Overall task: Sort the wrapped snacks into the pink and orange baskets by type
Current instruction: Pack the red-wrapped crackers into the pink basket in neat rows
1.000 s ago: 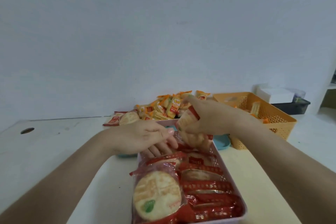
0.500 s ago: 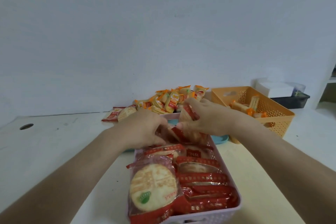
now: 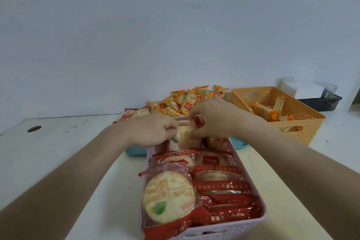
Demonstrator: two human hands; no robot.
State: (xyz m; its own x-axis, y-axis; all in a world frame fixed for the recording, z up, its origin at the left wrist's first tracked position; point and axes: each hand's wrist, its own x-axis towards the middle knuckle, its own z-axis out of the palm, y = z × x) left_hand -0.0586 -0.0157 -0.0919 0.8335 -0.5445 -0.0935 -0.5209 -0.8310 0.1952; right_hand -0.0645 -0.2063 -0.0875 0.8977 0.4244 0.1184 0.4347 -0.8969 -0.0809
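Left hand fingers: the left hand [image 3: 153,132] has its fingers [image 3: 171,129] curled closed on the left end of a round cracker packet [image 3: 185,136], which it holds at the far end of the pink basket.
Right hand fingers: the right hand [image 3: 216,118] pinches the red end of the same packet from the right side; its fingers are closed around it.
Packet in hand: it sits just above the back row of the pink basket, between both hands. If it already touches the packets below, I cannot tell.
Pink basket: the pink basket [image 3: 259,197] stands at the near edge of the worktop [image 3: 58,152], nearly full with red round packets [image 3: 220,187], one big packet [image 3: 167,198] lying at the front.
Orange basket: the orange basket [image 3: 303,122] is at the right edge of the worktop, with only a few orange long packets [image 3: 263,109] inside.
Unsorted pile: a heap of orange packets [image 3: 187,99] lies at the far edge, beside two red packets [image 3: 132,114] to its left.
Blue tray: a blue tray [image 3: 136,150] shows under the far end of the pink basket.
Progress: I judge the red type almost finished; most orange snacks are left to move.
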